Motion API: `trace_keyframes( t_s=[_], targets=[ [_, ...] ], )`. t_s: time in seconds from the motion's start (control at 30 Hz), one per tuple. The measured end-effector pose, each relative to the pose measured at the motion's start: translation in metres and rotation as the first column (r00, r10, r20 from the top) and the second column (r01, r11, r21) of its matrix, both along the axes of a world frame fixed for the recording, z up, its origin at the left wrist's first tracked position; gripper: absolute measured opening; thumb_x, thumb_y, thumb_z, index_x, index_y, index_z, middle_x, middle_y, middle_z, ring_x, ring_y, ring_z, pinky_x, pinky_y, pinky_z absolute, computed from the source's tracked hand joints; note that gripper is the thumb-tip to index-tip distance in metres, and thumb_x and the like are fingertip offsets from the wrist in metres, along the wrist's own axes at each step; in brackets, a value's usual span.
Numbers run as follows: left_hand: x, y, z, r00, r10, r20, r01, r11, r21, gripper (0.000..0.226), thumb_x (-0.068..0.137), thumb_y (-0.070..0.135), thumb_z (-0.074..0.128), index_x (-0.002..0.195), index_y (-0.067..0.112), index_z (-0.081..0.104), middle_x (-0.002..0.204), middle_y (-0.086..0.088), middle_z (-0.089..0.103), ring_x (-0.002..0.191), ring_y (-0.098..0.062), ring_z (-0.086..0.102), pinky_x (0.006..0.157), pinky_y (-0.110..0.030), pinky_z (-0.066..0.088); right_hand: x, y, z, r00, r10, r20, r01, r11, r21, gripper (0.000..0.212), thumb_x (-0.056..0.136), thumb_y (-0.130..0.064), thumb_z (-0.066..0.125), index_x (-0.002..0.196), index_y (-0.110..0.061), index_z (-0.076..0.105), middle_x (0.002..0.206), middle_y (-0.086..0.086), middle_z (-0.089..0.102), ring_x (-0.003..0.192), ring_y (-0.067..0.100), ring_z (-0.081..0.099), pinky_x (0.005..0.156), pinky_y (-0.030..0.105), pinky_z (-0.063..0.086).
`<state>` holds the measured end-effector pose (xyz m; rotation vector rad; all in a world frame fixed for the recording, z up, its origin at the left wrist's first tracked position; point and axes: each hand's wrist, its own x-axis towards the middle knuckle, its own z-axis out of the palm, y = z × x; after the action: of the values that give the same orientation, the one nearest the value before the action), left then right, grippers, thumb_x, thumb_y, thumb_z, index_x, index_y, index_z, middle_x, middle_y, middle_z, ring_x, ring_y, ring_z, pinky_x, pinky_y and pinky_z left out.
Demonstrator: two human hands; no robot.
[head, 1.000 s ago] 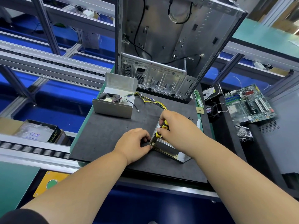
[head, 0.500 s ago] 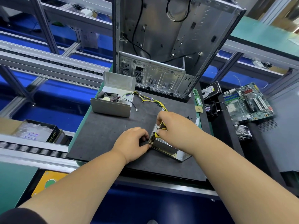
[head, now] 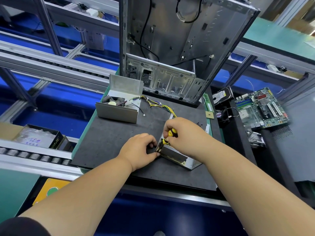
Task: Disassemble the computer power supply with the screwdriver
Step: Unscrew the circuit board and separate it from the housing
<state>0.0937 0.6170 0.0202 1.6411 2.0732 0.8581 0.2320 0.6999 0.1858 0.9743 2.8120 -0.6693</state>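
Note:
The metal power supply body (head: 175, 155) lies on the dark work mat (head: 109, 142), its yellow and black cable bundle (head: 158, 105) trailing up and left. My right hand (head: 183, 133) grips a yellow and black screwdriver (head: 168, 137), which points down at the unit's left end; its tip is hidden. My left hand (head: 139, 150) holds that same left end, fingers curled against the casing. A detached grey metal cover (head: 119, 108) with a fan inside stands at the mat's far left.
An open computer case (head: 179, 48) stands upright behind the mat. To the right lie a motherboard (head: 260, 108), a hard drive (head: 221, 96), a small fan (head: 223, 114), a RAM stick (head: 208, 103) and a heatsink (head: 256, 140). A box (head: 39, 137) sits by the roller conveyor (head: 34, 155) at left.
Both hands stay on the power supply's left end. The screwdriver handle shifts only slightly in my right hand; the view itself drifts a little.

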Motion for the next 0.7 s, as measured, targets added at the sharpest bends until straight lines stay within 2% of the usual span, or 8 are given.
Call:
trace_keyframes(
  t_s=[0.1, 0.17, 0.2, 0.3, 0.47, 0.57, 0.63, 0.7],
  targets=[
    [0.0002, 0.0004, 0.0, 1.0, -0.002, 0.007, 0.002, 1.0, -0.006, 0.03, 0.07, 0.05, 0.075, 0.085, 0.041, 0.05, 0.081, 0.02, 0.049, 0.076, 0.005, 0.045, 0.065, -0.013, 0.03, 0.0021, -0.0029, -0.0033, 1.0, 0.016, 0.019, -0.019, 0.989, 0.146, 0.012, 0.095, -0.03, 0.051, 0.104, -0.021, 0.05, 0.089, -0.002, 0.055, 0.084, 0.025, 0.054, 0.07, 0.037, 0.046],
    [0.0005, 0.0006, 0.0002, 1.0, 0.0, 0.004, 0.0, 1.0, -0.008, 0.031, 0.071, 0.05, 0.075, 0.085, 0.041, 0.049, 0.081, 0.02, 0.049, 0.076, 0.002, 0.044, 0.066, -0.015, 0.031, 0.0022, -0.002, -0.0069, 0.998, 0.023, 0.055, -0.037, 0.962, 0.271, 0.027, 0.1, -0.044, 0.043, 0.099, -0.017, 0.043, 0.08, -0.001, 0.053, 0.077, 0.027, 0.052, 0.062, 0.037, 0.041],
    [0.0004, 0.0006, 0.0004, 1.0, 0.0, 0.003, 0.0, 1.0, -0.006, 0.031, 0.071, 0.05, 0.075, 0.085, 0.041, 0.049, 0.081, 0.02, 0.05, 0.075, 0.001, 0.044, 0.066, -0.015, 0.031, 0.0018, -0.0008, -0.0083, 0.998, 0.026, 0.061, -0.042, 0.955, 0.292, 0.029, 0.102, -0.045, 0.04, 0.097, -0.017, 0.041, 0.076, -0.003, 0.05, 0.074, 0.027, 0.049, 0.058, 0.036, 0.035],
    [0.0001, 0.0006, 0.0001, 1.0, 0.002, 0.01, -0.002, 1.0, -0.003, 0.03, 0.071, 0.048, 0.076, 0.085, 0.041, 0.05, 0.081, 0.019, 0.051, 0.076, -0.003, 0.045, 0.067, -0.017, 0.033, 0.0012, 0.001, -0.0089, 1.0, -0.008, 0.013, 0.005, 0.978, 0.209, 0.021, 0.1, -0.036, 0.05, 0.098, -0.018, 0.04, 0.072, -0.007, 0.045, 0.072, 0.023, 0.046, 0.054, 0.034, 0.028],
    [-0.0002, 0.0006, -0.0019, 1.0, 0.006, 0.01, -0.006, 1.0, 0.006, 0.03, 0.07, 0.048, 0.076, 0.085, 0.041, 0.051, 0.081, 0.019, 0.051, 0.077, -0.003, 0.046, 0.065, -0.012, 0.031, 0.0024, 0.0038, -0.0025, 0.998, -0.038, -0.047, 0.042, 0.993, 0.108, 0.015, 0.087, -0.018, 0.057, 0.101, -0.022, 0.052, 0.101, -0.003, 0.052, 0.084, 0.019, 0.05, 0.065, 0.03, 0.034],
    [-0.0004, 0.0012, -0.003, 1.0, 0.003, 0.015, -0.003, 1.0, 0.012, 0.03, 0.07, 0.049, 0.075, 0.085, 0.041, 0.05, 0.081, 0.02, 0.05, 0.077, -0.003, 0.046, 0.066, -0.015, 0.033, 0.003, 0.0017, -0.0049, 1.0, -0.004, -0.019, 0.007, 0.984, 0.18, 0.011, 0.093, -0.031, 0.054, 0.099, -0.021, 0.055, 0.101, -0.001, 0.056, 0.084, 0.021, 0.053, 0.067, 0.032, 0.041],
    [-0.0004, 0.0008, -0.0033, 1.0, 0.001, 0.023, -0.001, 1.0, 0.015, 0.03, 0.071, 0.047, 0.075, 0.084, 0.042, 0.049, 0.08, 0.02, 0.049, 0.077, -0.002, 0.046, 0.068, -0.018, 0.036, 0.0022, 0.0016, -0.0069, 1.0, 0.018, 0.009, -0.02, 0.965, 0.26, 0.025, 0.098, -0.044, 0.048, 0.099, -0.021, 0.056, 0.095, -0.001, 0.06, 0.085, 0.023, 0.056, 0.07, 0.036, 0.048],
    [-0.0004, 0.0003, -0.0034, 1.0, 0.003, 0.024, -0.003, 1.0, 0.013, 0.03, 0.071, 0.046, 0.075, 0.084, 0.042, 0.048, 0.08, 0.02, 0.049, 0.077, -0.002, 0.045, 0.069, -0.021, 0.037, -0.0007, 0.0037, -0.0083, 0.999, 0.036, 0.022, -0.041, 0.963, 0.266, 0.025, 0.1, -0.042, 0.045, 0.102, -0.019, 0.057, 0.093, -0.001, 0.061, 0.087, 0.024, 0.057, 0.068, 0.036, 0.046]
  ],
)
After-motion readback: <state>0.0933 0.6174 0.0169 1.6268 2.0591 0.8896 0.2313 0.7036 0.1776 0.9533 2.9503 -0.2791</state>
